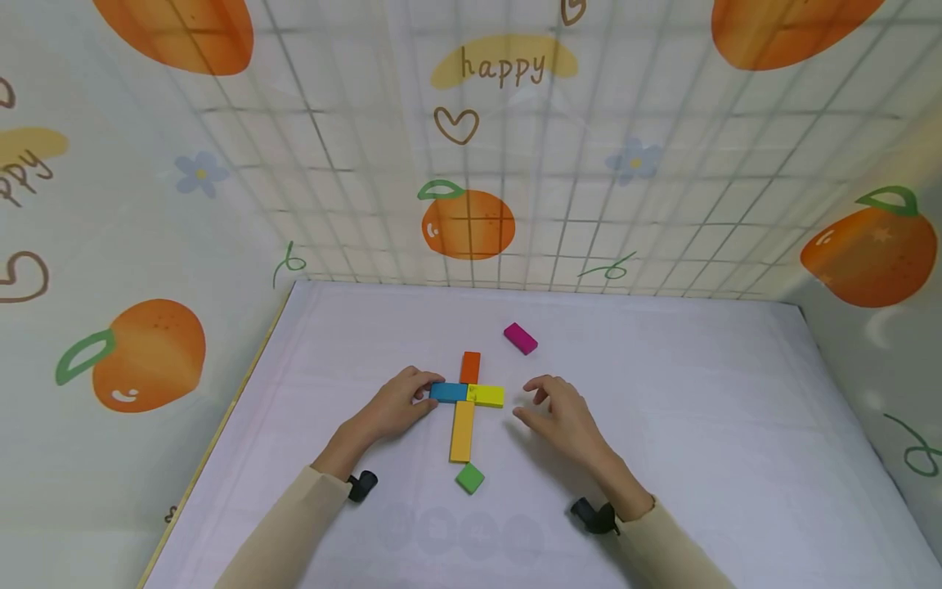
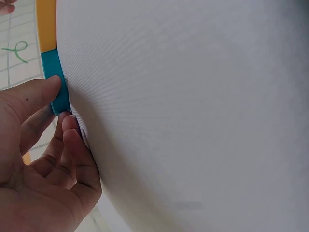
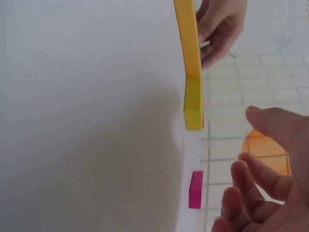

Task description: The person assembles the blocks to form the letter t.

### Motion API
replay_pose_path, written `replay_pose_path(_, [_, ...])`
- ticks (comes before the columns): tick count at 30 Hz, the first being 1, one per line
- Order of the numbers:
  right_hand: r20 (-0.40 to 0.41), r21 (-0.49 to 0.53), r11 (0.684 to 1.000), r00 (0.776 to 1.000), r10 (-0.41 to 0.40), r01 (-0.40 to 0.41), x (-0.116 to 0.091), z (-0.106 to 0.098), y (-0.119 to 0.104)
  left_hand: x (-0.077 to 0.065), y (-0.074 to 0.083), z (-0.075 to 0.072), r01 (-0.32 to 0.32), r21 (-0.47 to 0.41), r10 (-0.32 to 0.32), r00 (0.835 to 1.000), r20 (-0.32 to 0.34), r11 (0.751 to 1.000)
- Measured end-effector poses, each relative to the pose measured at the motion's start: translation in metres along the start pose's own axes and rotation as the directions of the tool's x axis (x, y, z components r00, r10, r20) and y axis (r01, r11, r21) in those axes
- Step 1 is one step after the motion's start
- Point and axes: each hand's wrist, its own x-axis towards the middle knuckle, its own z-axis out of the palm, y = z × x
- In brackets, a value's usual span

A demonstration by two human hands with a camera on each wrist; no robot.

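My left hand (image 1: pixel 397 406) pinches the left end of a blue block (image 1: pixel 450 393) between thumb and fingers. The left wrist view shows the thumb pressed on that teal-looking block (image 2: pixel 51 67). A yellow block (image 1: pixel 489 397) lies end to end with the blue one. Above their joint stands an orange-red block (image 1: pixel 470 367), and a long amber block (image 1: pixel 462 432) runs down below it, making a cross. A green block (image 1: pixel 469 478), turned like a diamond, meets the amber block's lower end. My right hand (image 1: pixel 568 421) hovers right of the yellow block with loosely bent fingers, holding nothing.
A magenta block (image 1: pixel 521 339) lies slanted on the white table (image 1: pixel 699 409), beyond the cross and to the right. Printed curtains with oranges and a grid (image 1: pixel 471 225) rise behind the table and at both sides. Each wrist bears a small black camera (image 1: pixel 362 486).
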Motion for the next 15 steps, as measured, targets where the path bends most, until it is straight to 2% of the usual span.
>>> replay_pose_path(7, [-0.074, -0.007, 0.999, 0.997, -0.032, 0.031, 0.019, -0.012, 0.004, 0.000, -0.001, 0.000, -0.007, -0.001, 0.007, 1.000, 0.000, 1.000])
replay_pose_path(15, [-0.111, 0.006, 1.000, 0.994, 0.007, -0.006, 0.045, -0.020, 0.009, 0.000, -0.002, 0.000, -0.003, -0.016, 0.003, 1.000, 0.002, 1.000])
